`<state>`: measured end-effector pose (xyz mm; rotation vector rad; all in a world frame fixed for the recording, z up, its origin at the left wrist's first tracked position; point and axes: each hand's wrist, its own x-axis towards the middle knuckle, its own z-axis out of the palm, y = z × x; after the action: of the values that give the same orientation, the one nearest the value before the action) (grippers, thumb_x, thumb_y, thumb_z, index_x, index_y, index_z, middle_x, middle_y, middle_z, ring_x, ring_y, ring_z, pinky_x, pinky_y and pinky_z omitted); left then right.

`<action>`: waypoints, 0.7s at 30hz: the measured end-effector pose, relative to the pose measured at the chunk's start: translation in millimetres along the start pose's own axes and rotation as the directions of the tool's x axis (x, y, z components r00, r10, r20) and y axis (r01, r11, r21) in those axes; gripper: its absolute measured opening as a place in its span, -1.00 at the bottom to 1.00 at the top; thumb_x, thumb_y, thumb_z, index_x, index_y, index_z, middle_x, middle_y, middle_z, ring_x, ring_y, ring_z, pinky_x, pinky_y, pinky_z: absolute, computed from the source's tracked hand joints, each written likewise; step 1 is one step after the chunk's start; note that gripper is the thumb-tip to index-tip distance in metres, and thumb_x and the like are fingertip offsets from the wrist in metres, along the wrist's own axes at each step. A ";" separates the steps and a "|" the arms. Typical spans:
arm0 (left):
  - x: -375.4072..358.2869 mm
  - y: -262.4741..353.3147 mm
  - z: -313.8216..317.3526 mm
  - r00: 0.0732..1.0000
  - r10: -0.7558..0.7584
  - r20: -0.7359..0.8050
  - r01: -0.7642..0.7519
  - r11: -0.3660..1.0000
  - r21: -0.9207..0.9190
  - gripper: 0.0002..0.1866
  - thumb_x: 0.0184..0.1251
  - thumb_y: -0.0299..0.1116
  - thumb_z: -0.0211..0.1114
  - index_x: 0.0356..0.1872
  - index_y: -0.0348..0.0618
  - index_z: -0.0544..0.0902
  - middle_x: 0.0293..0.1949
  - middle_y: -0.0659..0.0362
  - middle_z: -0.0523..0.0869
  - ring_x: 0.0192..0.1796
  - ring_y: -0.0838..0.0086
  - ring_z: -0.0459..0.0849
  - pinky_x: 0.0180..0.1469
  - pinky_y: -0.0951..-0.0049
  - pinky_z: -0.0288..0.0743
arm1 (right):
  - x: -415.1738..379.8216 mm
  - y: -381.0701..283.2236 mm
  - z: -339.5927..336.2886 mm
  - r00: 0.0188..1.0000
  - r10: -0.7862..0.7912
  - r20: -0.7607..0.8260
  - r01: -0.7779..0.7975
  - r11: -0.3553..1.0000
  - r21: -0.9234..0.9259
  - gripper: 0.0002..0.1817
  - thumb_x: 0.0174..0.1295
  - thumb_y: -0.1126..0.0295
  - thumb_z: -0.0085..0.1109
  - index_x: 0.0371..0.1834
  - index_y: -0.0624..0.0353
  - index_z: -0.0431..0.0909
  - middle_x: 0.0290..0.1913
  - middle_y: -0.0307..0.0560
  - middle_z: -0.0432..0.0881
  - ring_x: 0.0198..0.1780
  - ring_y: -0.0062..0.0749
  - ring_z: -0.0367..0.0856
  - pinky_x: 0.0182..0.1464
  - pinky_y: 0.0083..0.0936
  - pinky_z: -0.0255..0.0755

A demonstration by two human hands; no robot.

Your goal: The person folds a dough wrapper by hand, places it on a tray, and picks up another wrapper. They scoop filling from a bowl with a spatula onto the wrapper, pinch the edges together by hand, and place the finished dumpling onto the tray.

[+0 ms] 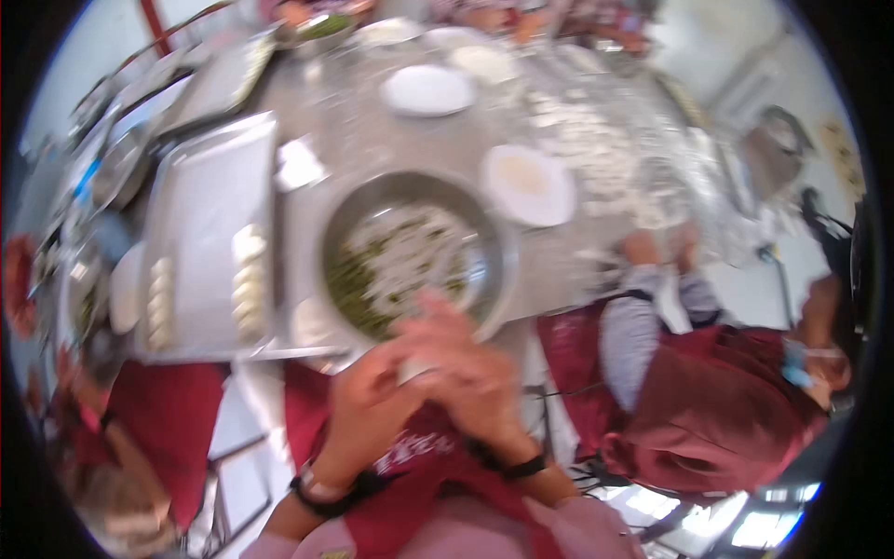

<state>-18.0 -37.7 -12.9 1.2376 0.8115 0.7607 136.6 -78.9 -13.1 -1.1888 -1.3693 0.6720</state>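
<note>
My left hand [371, 384] and my right hand [470, 377] meet in front of my apron, fingers closed together around a small pale piece of dough [416, 366], mostly hidden by the fingers and blurred. Just beyond them stands a wide metal bowl [503, 247] with chopped green filling [358, 293] spread over its bottom and side. To its left, a round of dough [315, 326] lies near the table edge. A metal tray [200, 219] further left bears two rows of white filled buns [249, 284], one along each long side.
A white plate [545, 205] sits right of the bowl, another plate [428, 90] farther back. Flour and dough bits [596, 140] cover the table's right part. A co-worker in a maroon apron [717, 410] works at the right; another person's arm [130, 452] is at the left.
</note>
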 end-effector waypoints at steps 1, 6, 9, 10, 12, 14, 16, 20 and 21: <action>0.2 10.0 2.9 1.000 0.024 -0.004 -0.024 0.997 0.074 -0.64 0.27 -0.57 0.33 0.11 -0.35 0.64 -0.09 0.17 0.73 -0.08 0.62 0.64 -0.09 0.57 0.55 | -3.6 16.9 4.3 0.992 -0.122 -0.005 0.122 0.985 0.120 -0.73 0.25 0.47 0.34 0.02 0.08 0.72 0.18 0.02 0.70 0.45 0.03 0.42 0.40 -0.13 0.35; 5.1 -5.5 4.6 1.000 -0.003 -0.004 0.002 0.995 -0.102 -0.62 0.27 -0.46 0.27 0.12 -0.32 0.61 -0.07 0.15 0.70 0.02 0.48 0.68 0.09 0.47 0.54 | -7.0 31.1 14.0 0.968 -0.225 -0.108 0.237 0.964 0.121 -0.70 0.24 0.54 0.31 0.05 0.16 0.65 0.16 0.06 0.69 0.45 0.11 0.40 0.42 -0.08 0.34; 0.9 8.2 2.9 0.995 -0.088 -0.036 0.086 0.994 -0.062 -0.50 0.39 -0.33 0.26 0.29 -0.31 0.50 0.07 0.07 0.63 0.09 0.32 0.64 0.17 0.32 0.53 | -1.8 15.9 21.5 0.991 -0.090 -0.103 0.093 0.995 0.026 -0.61 0.22 0.51 0.30 0.15 0.17 0.62 0.24 0.07 0.64 0.50 0.13 0.32 0.44 -0.09 0.31; -0.9 16.9 5.7 0.993 -0.099 -0.065 0.099 0.995 0.008 -0.49 0.44 -0.26 0.27 0.32 -0.30 0.48 0.09 0.04 0.61 0.11 0.25 0.62 0.19 0.27 0.53 | 1.2 16.0 19.9 0.990 -0.077 -0.114 0.082 0.996 0.036 -0.59 0.21 0.50 0.30 0.17 0.18 0.61 0.27 0.07 0.62 0.52 0.13 0.29 0.45 -0.09 0.30; -0.1 27.6 9.8 1.000 -0.001 -0.021 0.003 0.991 0.135 -0.57 0.47 -0.26 0.22 0.22 -0.32 0.52 0.04 0.05 0.62 0.04 0.31 0.63 0.10 0.34 0.54 | -4.2 37.9 26.2 0.986 -0.143 -0.089 0.145 0.989 0.016 -0.57 0.20 0.48 0.28 0.18 0.23 0.59 0.34 0.10 0.56 0.57 0.10 0.20 0.48 -0.08 0.24; 2.1 21.2 7.6 0.999 0.030 0.018 -0.031 0.998 0.052 -0.59 0.48 -0.21 0.23 0.13 -0.34 0.54 0.00 0.06 0.61 -0.01 0.37 0.62 0.03 0.40 0.54 | -3.7 54.0 32.2 0.969 -0.232 -0.084 0.228 0.972 -0.056 -0.57 0.19 0.50 0.27 0.18 0.23 0.59 0.34 0.12 0.56 0.59 0.10 0.16 0.48 -0.06 0.23; 4.2 18.8 0.1 1.000 0.007 -0.003 -0.006 0.959 0.284 -0.59 0.49 -0.22 0.22 0.15 -0.35 0.53 0.02 0.07 0.61 0.00 0.37 0.62 0.03 0.39 0.54 | 0.0 53.0 30.9 0.968 -0.239 -0.076 0.236 0.970 -0.055 -0.58 0.19 0.52 0.27 0.16 0.22 0.59 0.32 0.13 0.56 0.60 0.11 0.15 0.48 -0.04 0.23; 10.3 -13.1 -14.1 0.994 -0.109 0.015 0.108 0.941 -0.320 -0.61 0.54 -0.26 0.17 0.20 -0.35 0.52 0.03 -0.02 0.65 0.01 0.24 0.64 0.08 0.29 0.55 | 10.8 36.2 28.8 0.981 -0.137 -0.140 0.142 0.990 0.024 -0.61 0.19 0.54 0.26 0.13 0.22 0.58 0.30 0.16 0.59 0.59 0.14 0.16 0.48 -0.02 0.21; 14.1 -9.8 -7.9 0.998 -0.068 -0.001 0.064 0.957 -0.282 -0.64 0.54 -0.32 0.16 0.19 -0.34 0.53 0.05 -0.05 0.65 0.02 0.22 0.64 0.09 0.28 0.55 | 12.4 37.8 27.9 0.976 -0.122 -0.179 0.129 0.991 0.030 -0.60 0.19 0.54 0.26 0.13 0.22 0.58 0.29 0.17 0.59 0.58 0.16 0.17 0.49 -0.02 0.20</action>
<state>-17.0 -23.5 -25.3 0.9478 0.7216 0.7991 122.0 -48.6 -48.2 -1.0919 -1.2634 0.4914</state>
